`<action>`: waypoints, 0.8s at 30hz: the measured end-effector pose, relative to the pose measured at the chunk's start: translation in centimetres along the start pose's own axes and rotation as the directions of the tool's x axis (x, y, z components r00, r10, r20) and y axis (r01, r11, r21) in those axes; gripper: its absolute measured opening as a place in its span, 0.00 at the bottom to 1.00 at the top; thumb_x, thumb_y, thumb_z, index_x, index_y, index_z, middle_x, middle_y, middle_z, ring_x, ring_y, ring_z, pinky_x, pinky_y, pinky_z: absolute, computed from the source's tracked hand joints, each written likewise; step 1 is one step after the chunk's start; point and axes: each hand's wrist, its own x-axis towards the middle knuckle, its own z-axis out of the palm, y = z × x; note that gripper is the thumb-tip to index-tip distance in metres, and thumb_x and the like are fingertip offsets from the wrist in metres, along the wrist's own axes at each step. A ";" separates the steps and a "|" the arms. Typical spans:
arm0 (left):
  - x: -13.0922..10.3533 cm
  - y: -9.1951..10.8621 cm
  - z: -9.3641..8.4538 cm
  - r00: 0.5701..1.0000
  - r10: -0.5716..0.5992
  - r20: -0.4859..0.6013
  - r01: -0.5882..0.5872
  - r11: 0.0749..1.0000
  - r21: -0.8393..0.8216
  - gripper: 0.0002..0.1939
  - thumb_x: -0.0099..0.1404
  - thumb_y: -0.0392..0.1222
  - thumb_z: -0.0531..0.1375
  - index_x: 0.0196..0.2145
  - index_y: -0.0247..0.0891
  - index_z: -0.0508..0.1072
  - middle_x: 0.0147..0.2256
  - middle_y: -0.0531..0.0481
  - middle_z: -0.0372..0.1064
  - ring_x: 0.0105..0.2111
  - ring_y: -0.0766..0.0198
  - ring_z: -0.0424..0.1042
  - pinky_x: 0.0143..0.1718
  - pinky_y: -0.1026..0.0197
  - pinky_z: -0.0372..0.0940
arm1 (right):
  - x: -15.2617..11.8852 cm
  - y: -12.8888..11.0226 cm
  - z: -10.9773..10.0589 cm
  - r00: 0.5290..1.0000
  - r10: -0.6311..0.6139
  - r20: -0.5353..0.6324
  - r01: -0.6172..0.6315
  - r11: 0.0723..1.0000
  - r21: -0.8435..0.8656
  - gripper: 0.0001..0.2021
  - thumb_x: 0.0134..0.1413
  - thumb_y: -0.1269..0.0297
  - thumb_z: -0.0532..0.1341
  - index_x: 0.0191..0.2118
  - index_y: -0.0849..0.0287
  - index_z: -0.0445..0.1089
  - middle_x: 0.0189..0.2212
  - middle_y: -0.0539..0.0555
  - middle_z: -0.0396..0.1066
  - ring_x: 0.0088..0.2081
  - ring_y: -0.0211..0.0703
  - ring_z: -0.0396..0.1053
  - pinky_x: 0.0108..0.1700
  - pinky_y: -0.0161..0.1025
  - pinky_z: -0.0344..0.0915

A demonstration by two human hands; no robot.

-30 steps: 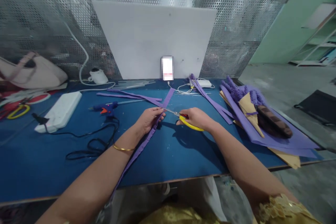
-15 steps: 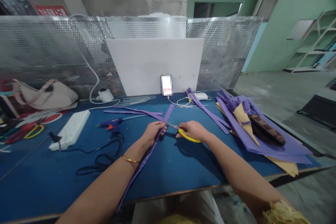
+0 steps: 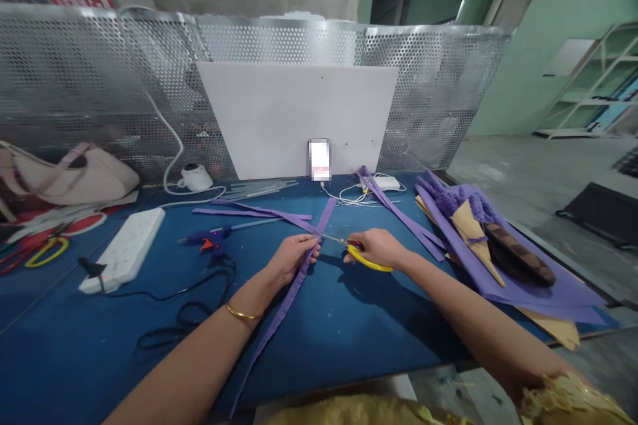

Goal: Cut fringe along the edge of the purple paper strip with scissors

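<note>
My left hand (image 3: 295, 257) pinches a long purple strip (image 3: 279, 316), whose lower part trails down along my forearm to the table's front edge. In my right hand (image 3: 379, 248) are yellow-handled scissors (image 3: 369, 261). Their blades point left and meet the strip just beyond my left fingertips; whether they are closed on it I cannot tell. The strip's far end (image 3: 327, 211) sticks up past the blades. Behind my left hand another purple strip (image 3: 249, 211) lies folded on the table. A further folded purple strip (image 3: 401, 216) lies beyond my right hand.
On the left are a blue glue gun (image 3: 209, 239) with a black cord, a white power strip (image 3: 130, 246), more scissors (image 3: 47, 252) and a pink bag (image 3: 94, 176). A phone (image 3: 319, 159) leans against the white board (image 3: 299, 113). Purple sheets (image 3: 563, 289) lie on the right.
The camera view has shifted slightly. My hands, the purple strip and the scissors keep nearly the same placement relative to each other.
</note>
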 end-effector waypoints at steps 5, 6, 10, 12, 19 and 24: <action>-0.1 -0.4 -0.2 1.000 -0.003 0.028 0.002 1.000 0.014 0.11 0.53 0.41 0.70 0.29 0.31 0.75 0.24 0.50 0.70 0.20 0.72 0.67 0.21 0.70 0.62 | -0.6 0.3 1.6 0.998 -0.016 -0.053 0.022 0.993 0.113 0.19 0.57 0.42 0.59 0.34 0.54 0.71 0.25 0.49 0.72 0.27 0.38 0.66 0.28 0.35 0.46; -0.1 -0.4 -0.1 0.999 -0.005 0.034 0.004 1.000 0.022 0.12 0.53 0.42 0.70 0.29 0.31 0.75 0.24 0.50 0.70 0.20 0.72 0.67 0.21 0.70 0.62 | -0.7 0.3 1.8 0.998 -0.023 -0.061 0.031 0.991 0.133 0.18 0.56 0.43 0.60 0.33 0.54 0.71 0.25 0.49 0.72 0.27 0.38 0.66 0.28 0.35 0.46; -0.3 -0.5 -0.1 1.000 -0.025 0.006 0.025 0.999 0.023 0.14 0.51 0.44 0.71 0.29 0.32 0.74 0.24 0.51 0.70 0.20 0.72 0.67 0.21 0.70 0.61 | -1.2 0.1 2.3 0.995 -0.006 -0.095 0.024 0.980 0.198 0.17 0.55 0.44 0.61 0.34 0.54 0.70 0.26 0.49 0.72 0.27 0.38 0.66 0.28 0.34 0.47; -0.4 -0.5 -0.1 0.999 -0.039 -0.003 0.039 0.999 0.021 0.15 0.51 0.45 0.71 0.30 0.33 0.74 0.24 0.52 0.71 0.20 0.72 0.67 0.22 0.70 0.61 | -1.3 -0.1 2.3 0.995 0.007 -0.099 0.015 0.975 0.223 0.17 0.56 0.45 0.61 0.34 0.54 0.70 0.27 0.49 0.72 0.27 0.38 0.66 0.29 0.34 0.47; -0.6 -0.4 0.0 0.998 -0.054 -0.010 0.054 0.998 0.034 0.14 0.54 0.45 0.69 0.31 0.33 0.74 0.25 0.52 0.71 0.21 0.72 0.66 0.22 0.70 0.61 | -1.3 -0.3 2.7 0.997 0.051 -0.059 -0.035 0.968 0.247 0.17 0.55 0.44 0.62 0.40 0.53 0.72 0.30 0.50 0.74 0.30 0.40 0.68 0.31 0.35 0.50; -0.5 -0.4 -0.1 0.999 -0.045 0.006 0.045 0.998 0.047 0.12 0.55 0.45 0.69 0.31 0.33 0.75 0.25 0.52 0.71 0.21 0.73 0.66 0.22 0.70 0.61 | -1.2 -0.3 2.8 0.996 0.062 -0.061 -0.046 0.969 0.243 0.19 0.55 0.44 0.61 0.44 0.52 0.72 0.32 0.50 0.75 0.32 0.42 0.70 0.31 0.35 0.51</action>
